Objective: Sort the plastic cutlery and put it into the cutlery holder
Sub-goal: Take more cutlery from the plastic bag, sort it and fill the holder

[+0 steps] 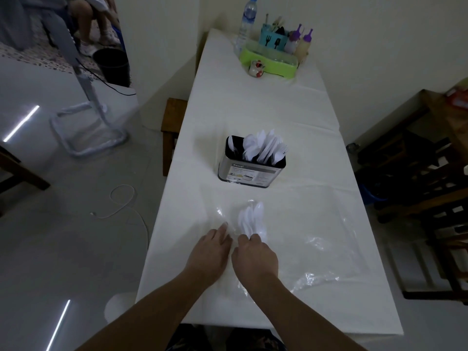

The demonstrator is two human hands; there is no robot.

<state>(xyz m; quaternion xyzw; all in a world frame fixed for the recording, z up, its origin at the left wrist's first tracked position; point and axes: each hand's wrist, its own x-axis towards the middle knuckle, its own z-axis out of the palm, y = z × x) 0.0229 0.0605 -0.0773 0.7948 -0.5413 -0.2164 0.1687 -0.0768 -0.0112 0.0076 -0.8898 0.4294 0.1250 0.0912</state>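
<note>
At the near end of a long table covered in a white cloth, the person's left hand lay flat with its fingers together and extended, apparently pinning the edge of a clear, crinkled plastic bag and gripping nothing. Just to its right, the right hand had its fingertips pinched on the handle ends of a small bunch of white plastic spoons, which fanned away from the person and seemed to lie partly inside the bag; whether the film was caught in the pinch could not be told. Beyond them, near but apart, stood the rectangular metal cutlery holder with a black interior, its left compartment nearly empty and its right ones crowded with white utensils. The risks looked plain: the slick bunch could splay and slip from a loose pinch, the bag could lift with it, and spoons pushed into the packed side could jam or tip the holder.
</note>
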